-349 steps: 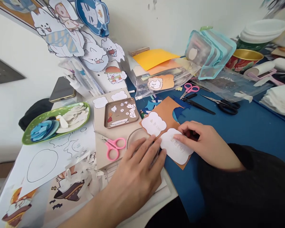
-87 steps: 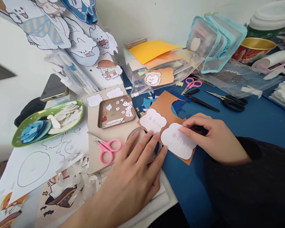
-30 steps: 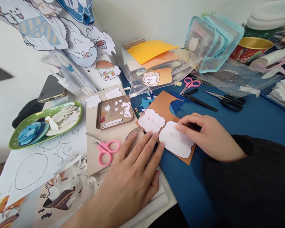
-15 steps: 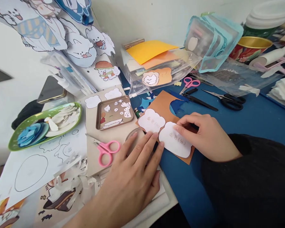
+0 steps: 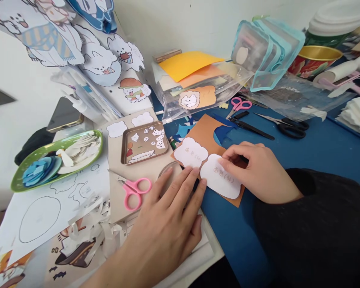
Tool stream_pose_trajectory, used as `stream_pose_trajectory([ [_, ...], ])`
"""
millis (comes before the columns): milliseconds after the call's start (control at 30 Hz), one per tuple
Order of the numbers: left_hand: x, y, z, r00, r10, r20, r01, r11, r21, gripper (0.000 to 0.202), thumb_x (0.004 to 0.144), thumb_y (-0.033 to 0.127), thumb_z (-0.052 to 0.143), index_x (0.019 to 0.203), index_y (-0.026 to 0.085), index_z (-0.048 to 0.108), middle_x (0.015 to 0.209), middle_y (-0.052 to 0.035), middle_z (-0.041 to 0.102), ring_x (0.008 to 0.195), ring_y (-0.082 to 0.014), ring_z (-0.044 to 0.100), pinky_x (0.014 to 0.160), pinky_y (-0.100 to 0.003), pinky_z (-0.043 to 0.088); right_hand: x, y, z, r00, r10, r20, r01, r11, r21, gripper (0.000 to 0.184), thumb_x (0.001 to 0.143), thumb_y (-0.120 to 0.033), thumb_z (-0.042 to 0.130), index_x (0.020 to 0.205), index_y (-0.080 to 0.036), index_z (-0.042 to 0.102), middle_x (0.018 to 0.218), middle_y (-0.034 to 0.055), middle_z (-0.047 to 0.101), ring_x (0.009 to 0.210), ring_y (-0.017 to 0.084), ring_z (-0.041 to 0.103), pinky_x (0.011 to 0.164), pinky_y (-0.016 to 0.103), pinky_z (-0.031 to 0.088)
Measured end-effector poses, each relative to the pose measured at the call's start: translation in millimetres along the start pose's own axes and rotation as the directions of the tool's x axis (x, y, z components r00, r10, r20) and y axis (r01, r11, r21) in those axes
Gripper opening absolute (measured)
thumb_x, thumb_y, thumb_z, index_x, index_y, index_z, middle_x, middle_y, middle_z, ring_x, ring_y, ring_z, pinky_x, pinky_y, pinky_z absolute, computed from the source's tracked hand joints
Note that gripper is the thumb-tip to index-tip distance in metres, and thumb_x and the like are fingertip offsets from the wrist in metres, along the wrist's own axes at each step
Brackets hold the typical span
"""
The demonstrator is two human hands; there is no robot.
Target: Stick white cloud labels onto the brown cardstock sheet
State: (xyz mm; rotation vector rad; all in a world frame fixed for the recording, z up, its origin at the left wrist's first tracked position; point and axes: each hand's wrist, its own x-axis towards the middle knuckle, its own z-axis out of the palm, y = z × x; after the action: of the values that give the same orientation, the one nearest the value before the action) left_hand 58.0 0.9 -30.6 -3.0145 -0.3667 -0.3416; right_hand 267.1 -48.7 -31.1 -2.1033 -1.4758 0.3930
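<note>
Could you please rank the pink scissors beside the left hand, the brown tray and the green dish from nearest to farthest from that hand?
1. Pink scissors, just left of the left hand.
2. Brown tray, behind them.
3. Green dish, far left.

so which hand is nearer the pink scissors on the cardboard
Left. The left hand lies flat just right of the pink scissors, not touching them. The right hand is farther right, fingers on a white cloud-shaped cutout on the brown paper.

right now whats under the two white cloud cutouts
Both white cloud cutouts lie on a brown paper sheet, itself on the blue mat. The right hand hides the sheet's right part.
</note>
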Motion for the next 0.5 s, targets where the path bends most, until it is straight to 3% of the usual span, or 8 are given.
stream_pose_trajectory([
  [200,6,0,-4.1,1.000,-0.007,0.025,0.006,0.999,0.053,0.045,0.092,0.030,0.042,0.131,0.012,0.053,0.140,-0.0115,0.052,0.124,-0.0283,0.050,0.097,-0.050,0.038,0,0,0,1.000,0.000,-0.005,0.000,1.000,0.005,0.017,0.078,-0.024,0.062,0.061,-0.021,0.063,0.060,-0.0017,0.059,0.062,0.016,0.054,0.070,0.035,0.036],
  [367,28,-3,-6.1,0.996,-0.002,0.087,-0.009,0.993,0.121,0.052,0.094,0.044,0.036,0.134,0.015,0.051,0.142,-0.0056,0.050,0.102,-0.0264,0.055,0.082,-0.047,0.038,0,-2,0,1.000,-0.007,0.010,0.007,1.000,0.002,0.017,0.079,-0.023,0.061,0.063,-0.020,0.064,0.060,-0.0014,0.059,0.064,0.016,0.055,0.072,0.034,0.036],
  [500,38,-5,-2.4,0.995,0.016,0.100,-0.027,0.993,0.115,0.059,0.094,0.048,0.033,0.137,0.010,0.047,0.137,-0.0079,0.056,0.100,-0.0252,0.052,0.087,-0.046,0.034,1,-4,-1,1.000,0.014,0.022,-0.014,1.000,-0.008,0.016,0.080,-0.023,0.060,0.066,-0.019,0.066,0.063,0.0001,0.061,0.066,0.016,0.056,0.071,0.033,0.037],
])
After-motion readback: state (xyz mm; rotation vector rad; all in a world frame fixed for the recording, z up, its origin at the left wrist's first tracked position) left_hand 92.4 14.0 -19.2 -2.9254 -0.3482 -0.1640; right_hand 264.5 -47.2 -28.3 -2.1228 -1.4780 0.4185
